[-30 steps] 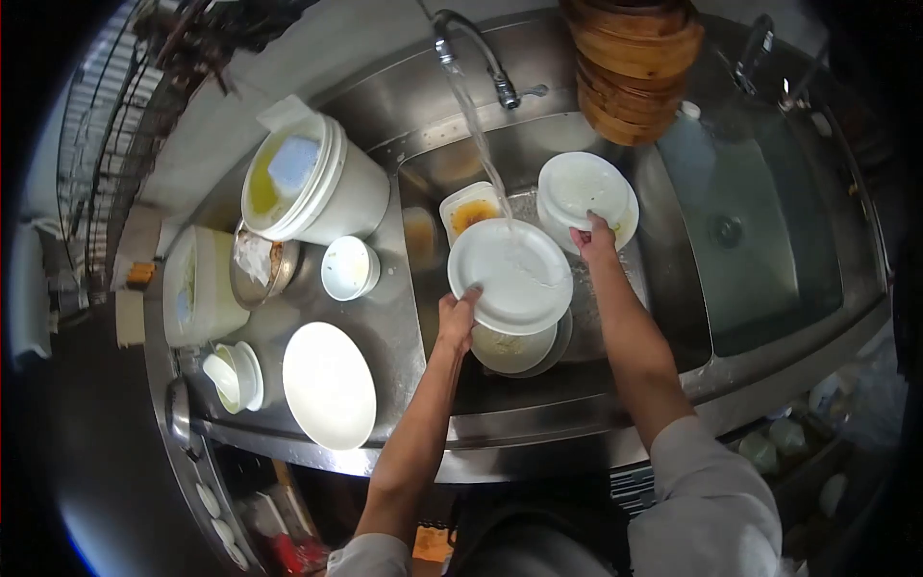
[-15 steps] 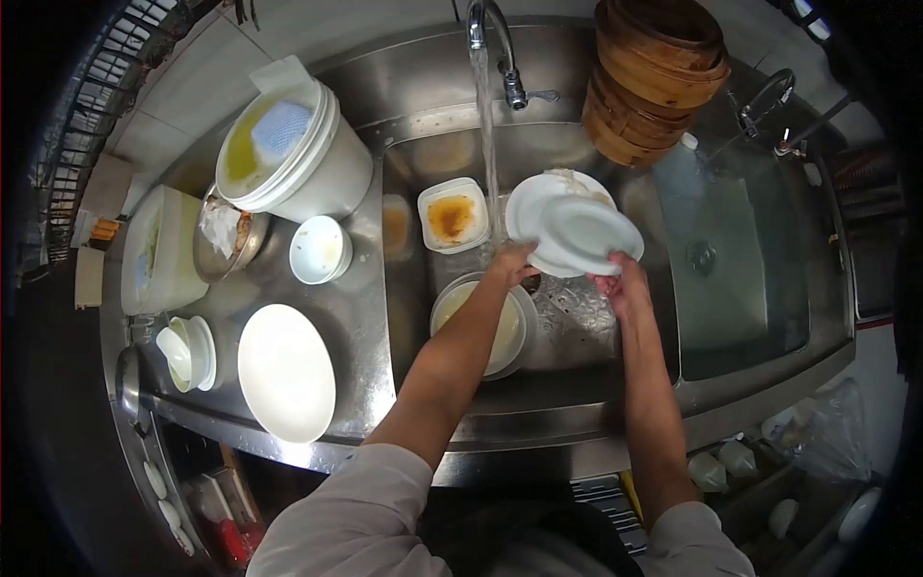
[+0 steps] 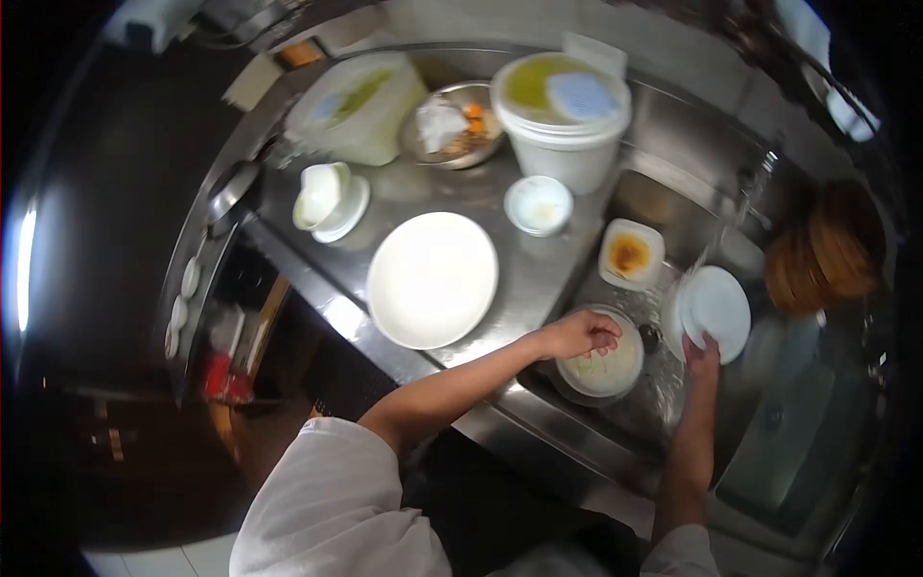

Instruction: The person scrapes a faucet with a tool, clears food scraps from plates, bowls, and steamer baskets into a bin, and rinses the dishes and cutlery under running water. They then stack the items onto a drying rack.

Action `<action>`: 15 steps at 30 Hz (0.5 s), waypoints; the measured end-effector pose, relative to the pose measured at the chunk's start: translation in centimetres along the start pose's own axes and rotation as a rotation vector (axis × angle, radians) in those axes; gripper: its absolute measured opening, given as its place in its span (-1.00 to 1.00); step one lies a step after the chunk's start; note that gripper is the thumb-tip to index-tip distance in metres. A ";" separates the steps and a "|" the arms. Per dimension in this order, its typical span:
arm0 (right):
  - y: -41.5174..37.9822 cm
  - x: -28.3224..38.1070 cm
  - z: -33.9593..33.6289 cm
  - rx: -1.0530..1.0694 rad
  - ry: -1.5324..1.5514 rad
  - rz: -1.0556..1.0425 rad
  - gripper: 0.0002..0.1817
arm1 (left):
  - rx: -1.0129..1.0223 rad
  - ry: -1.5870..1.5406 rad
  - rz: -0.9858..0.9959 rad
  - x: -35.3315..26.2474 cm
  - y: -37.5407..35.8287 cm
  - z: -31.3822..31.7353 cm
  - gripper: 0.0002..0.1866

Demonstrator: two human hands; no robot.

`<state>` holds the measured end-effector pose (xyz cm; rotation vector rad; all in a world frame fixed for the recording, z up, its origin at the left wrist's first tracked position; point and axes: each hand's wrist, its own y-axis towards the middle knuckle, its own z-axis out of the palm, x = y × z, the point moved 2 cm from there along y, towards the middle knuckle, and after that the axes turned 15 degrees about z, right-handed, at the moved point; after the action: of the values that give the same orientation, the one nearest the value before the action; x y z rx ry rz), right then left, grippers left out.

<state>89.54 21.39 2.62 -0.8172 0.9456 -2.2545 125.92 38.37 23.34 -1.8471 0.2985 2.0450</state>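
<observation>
My right hand (image 3: 704, 356) grips the lower edge of a white plate (image 3: 718, 310) in the sink, thumb and fingers at its rim. Another white plate (image 3: 674, 308) partly shows beneath it. My left hand (image 3: 580, 335) hovers over a round container of cloudy liquid (image 3: 615, 370), its fingers loosely curled in and nothing seen in them. Farther back in the sink sits a square white dish (image 3: 632, 254) with brown sauce residue. On the counter to the left lies a large white oval plate (image 3: 433, 280).
A white bucket (image 3: 567, 135) and a small bowl (image 3: 539, 206) stand on the counter. Behind are a metal bowl of scraps (image 3: 456, 125), a translucent tub (image 3: 356, 111) and stacked white bowls (image 3: 329, 199). Bamboo steamers (image 3: 825, 250) stand right, beside a water-filled basin (image 3: 784, 428).
The view has swung left. My left hand has let go of the plates and moved left above the round container. My right hand still holds the plate.
</observation>
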 end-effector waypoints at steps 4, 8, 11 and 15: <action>-3.4 -2.6 3.9 -0.164 -0.297 0.009 -0.60 | -0.252 -0.024 0.148 -2.4 -7.4 -4.5 -0.72; -12.2 -12.5 14.7 0.064 -0.633 -0.124 -0.63 | -0.544 0.027 0.226 -4.0 -14.1 -11.1 -0.70; -15.5 -20.3 21.9 0.159 -0.900 -0.038 -0.68 | -0.772 0.198 0.269 -3.7 -19.7 -18.2 -0.71; -15.8 -26.5 27.2 0.199 -1.071 -0.123 -0.73 | -0.988 0.458 0.287 -4.4 -27.2 -31.0 -0.73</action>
<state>122.29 37.41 21.71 -1.7274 0.1568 -1.5499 165.51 50.34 26.39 -3.0069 -0.4642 2.0955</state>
